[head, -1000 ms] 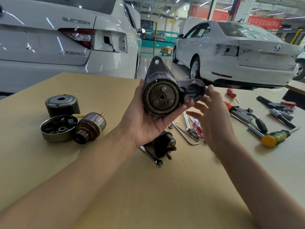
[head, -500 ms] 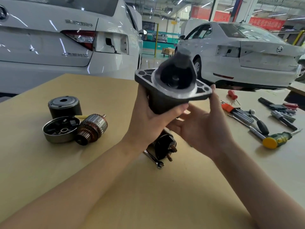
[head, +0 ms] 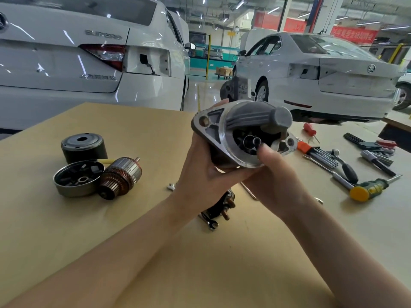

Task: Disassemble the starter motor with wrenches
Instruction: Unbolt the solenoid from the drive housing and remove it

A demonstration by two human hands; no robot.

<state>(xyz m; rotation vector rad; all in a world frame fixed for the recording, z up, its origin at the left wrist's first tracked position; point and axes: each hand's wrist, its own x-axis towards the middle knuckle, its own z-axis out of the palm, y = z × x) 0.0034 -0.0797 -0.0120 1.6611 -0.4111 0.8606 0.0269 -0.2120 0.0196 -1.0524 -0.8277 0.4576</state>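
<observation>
Left hand (head: 200,174) gripping grey motor housing (head: 242,127) at frame centre, fingers clamped around it, right hand (head: 273,174) thumb pressing its inner shaft (head: 252,142)

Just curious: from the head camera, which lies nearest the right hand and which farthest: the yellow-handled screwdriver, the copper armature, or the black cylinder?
From the right hand:
1. Yellow-handled screwdriver, to its right.
2. Copper armature, left.
3. Black cylinder, far left, behind the armature.

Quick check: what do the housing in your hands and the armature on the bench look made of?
Housing: likely cast aluminium, with a dull grey ribbed nose and a bright machined rim. Armature: copper-coloured windings and commutator, with a silvery, probably steel, slotted core.
</observation>
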